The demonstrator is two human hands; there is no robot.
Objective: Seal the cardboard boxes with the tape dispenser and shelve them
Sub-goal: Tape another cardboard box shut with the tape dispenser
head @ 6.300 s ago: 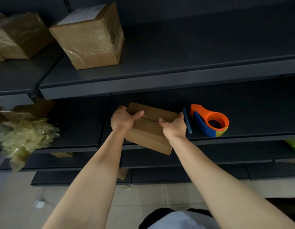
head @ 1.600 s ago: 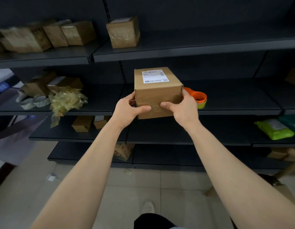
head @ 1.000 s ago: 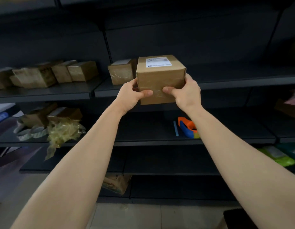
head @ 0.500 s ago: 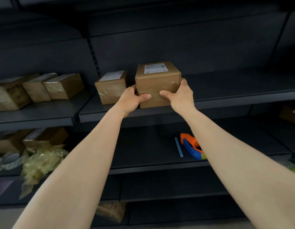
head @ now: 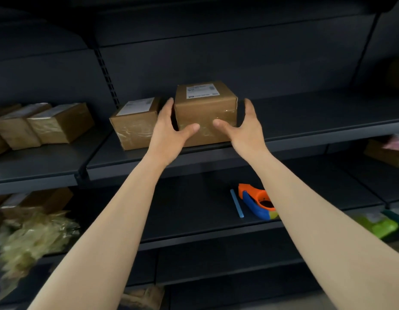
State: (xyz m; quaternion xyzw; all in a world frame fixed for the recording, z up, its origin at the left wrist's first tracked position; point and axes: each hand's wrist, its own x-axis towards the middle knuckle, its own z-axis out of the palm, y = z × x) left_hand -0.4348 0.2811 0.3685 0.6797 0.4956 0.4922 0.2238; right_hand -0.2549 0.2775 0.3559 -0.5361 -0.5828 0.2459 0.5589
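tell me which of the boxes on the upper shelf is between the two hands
The labelled cardboard box, rightmost in the row, standing taller than its neighbour box. The left hand and right hand flank it, open.

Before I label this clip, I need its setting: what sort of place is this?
Probably a stockroom or parcel packing area: dark metal shelving holds taped cardboard boxes bearing shipping labels, and a tape dispenser lies on the shelf below.

A taped cardboard box sits on the dark shelf between the spread left hand and right hand, with the tape dispenser one shelf below.
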